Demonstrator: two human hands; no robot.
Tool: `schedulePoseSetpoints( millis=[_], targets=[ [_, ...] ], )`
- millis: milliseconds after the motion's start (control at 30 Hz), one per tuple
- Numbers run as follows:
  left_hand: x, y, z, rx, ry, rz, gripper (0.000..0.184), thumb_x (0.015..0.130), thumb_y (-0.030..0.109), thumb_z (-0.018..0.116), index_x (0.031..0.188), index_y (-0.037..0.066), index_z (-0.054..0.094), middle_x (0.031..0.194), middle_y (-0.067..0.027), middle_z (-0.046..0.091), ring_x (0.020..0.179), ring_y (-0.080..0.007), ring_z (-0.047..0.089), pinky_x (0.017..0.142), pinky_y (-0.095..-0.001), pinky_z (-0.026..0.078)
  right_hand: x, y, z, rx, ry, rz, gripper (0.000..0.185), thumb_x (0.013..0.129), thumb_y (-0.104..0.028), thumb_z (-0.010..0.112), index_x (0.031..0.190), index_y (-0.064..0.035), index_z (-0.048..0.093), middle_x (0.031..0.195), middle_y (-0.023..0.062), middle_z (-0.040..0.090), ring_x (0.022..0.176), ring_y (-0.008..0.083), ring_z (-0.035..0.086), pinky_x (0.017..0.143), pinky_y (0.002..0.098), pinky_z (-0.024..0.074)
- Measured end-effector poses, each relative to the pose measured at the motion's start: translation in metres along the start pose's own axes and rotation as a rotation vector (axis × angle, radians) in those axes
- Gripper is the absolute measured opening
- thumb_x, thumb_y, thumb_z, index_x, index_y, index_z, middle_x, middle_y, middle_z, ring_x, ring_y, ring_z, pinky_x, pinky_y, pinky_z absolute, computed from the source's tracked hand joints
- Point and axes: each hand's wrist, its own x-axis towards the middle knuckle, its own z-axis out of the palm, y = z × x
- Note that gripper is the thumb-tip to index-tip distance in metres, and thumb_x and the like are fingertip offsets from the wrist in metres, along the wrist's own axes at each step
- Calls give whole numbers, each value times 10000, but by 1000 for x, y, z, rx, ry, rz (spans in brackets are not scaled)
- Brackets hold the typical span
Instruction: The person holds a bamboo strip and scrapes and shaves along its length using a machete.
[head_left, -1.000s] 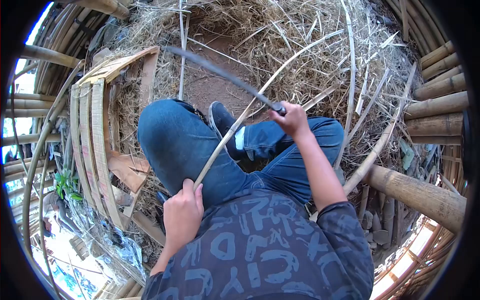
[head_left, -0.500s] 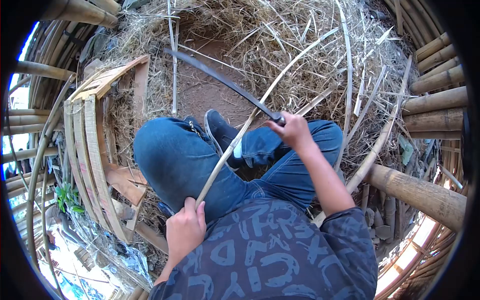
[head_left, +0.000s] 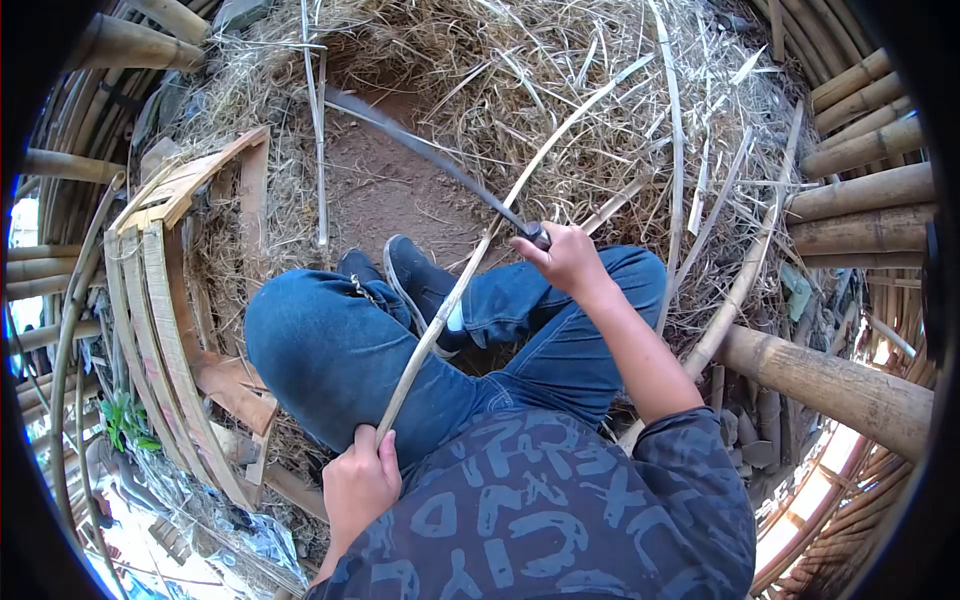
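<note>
My left hand is closed round the near end of a long, pale bamboo strip, close to my left knee. From there the strip runs up and away across my legs, its far end over the straw. In my right hand, fingers wrapped round a dark handle, is a machete. Its long blade points to the upper left, slightly blurred. Close to the handle, the blade crosses the strip and appears to touch it; the exact contact cannot be made out.
Dry straw and loose bamboo strips cover much of the ground ahead. A slatted wooden crate stands at the left. Thick bamboo poles are on the right. My crossed legs lie beneath the strip.
The view has shifted, so most things sit further left. Both hands keep their holds; the machete still crosses the strip, at nearly the same place.
</note>
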Motion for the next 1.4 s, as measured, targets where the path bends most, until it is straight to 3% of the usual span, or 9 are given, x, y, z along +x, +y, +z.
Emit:
schedulePoseSetpoints(
  millis=[67, 200, 300, 367, 633, 833, 1000, 1167, 1400],
  targets=[
    [0, 2, -2, -1, -6, -1, 230, 943, 217, 576, 820, 35, 510, 601, -177, 611, 535, -366, 623, 486, -448, 490, 10, 21, 7, -54, -68, -77, 601, 847, -607, 610, 748, -16, 646, 674, 209, 643, 705, 401, 651, 663, 475, 513],
    [1, 3, 0, 25, -21, 0, 239, 950, 223, 563, 815, 34, 509, 610, -177, 617, 540, -365, 628, 481, -443, 497, 35, 69, 14, -77, -46, -23, 727, 779, -751, 540, 714, -36, 657, 725, 208, 658, 740, 395, 657, 665, 469, 514],
    [3, 6, -4, 1, -46, -5, 243, 954, 229, 555, 817, 35, 504, 617, -179, 621, 550, -367, 632, 483, -444, 501, 35, 65, 9, -174, 13, -64, 700, 767, -753, 558, 745, -63, 674, 732, 187, 670, 739, 384, 666, 681, 465, 527],
    [2, 8, -3, 5, -41, -3, 243, 957, 230, 551, 820, 35, 503, 616, -181, 621, 552, -370, 632, 486, -446, 503, 32, 65, 6, -247, 89, -129, 610, 800, -665, 579, 782, -62, 668, 700, 193, 646, 701, 388, 647, 649, 470, 507],
    [-6, 4, -2, 4, -1, 3, 236, 965, 222, 532, 827, 33, 500, 614, -189, 621, 568, -381, 637, 504, -465, 505, 24, 100, -6, -347, 88, 60, 692, 781, -750, 529, 812, -73, 670, 769, 196, 676, 789, 401, 664, 714, 487, 530],
    [-6, 5, -2, 48, -14, -23, 241, 965, 224, 530, 825, 30, 500, 618, -195, 623, 576, -384, 638, 511, -466, 503, -1, 18, -15, -199, 76, 87, 627, 834, -670, 573, 830, -53, 684, 744, 196, 687, 718, 365, 693, 702, 471, 558],
    [-8, -2, -1, 28, -12, -26, 238, 966, 233, 527, 836, 35, 505, 611, -195, 617, 576, -383, 639, 510, -463, 500, 0, -3, 10, -316, 38, -152, 610, 817, -646, 616, 843, -40, 679, 745, 199, 681, 739, 371, 688, 706, 455, 554],
    [-11, -7, -6, 56, -23, -48, 240, 967, 238, 525, 839, 36, 502, 607, -190, 616, 562, -381, 635, 503, -462, 499, 34, 58, -9, -266, -94, 126, 605, 814, -656, 596, 797, -58, 688, 743, 200, 677, 743, 364, 679, 673, 474, 534],
    [-9, -14, -1, 10, -54, -32, 249, 958, 249, 541, 833, 37, 500, 599, -190, 612, 546, -384, 629, 497, -461, 499, 18, 15, 2, -341, 115, -78, 633, 819, -662, 593, 778, -33, 647, 703, 205, 663, 699, 373, 678, 638, 475, 543]
  ],
)
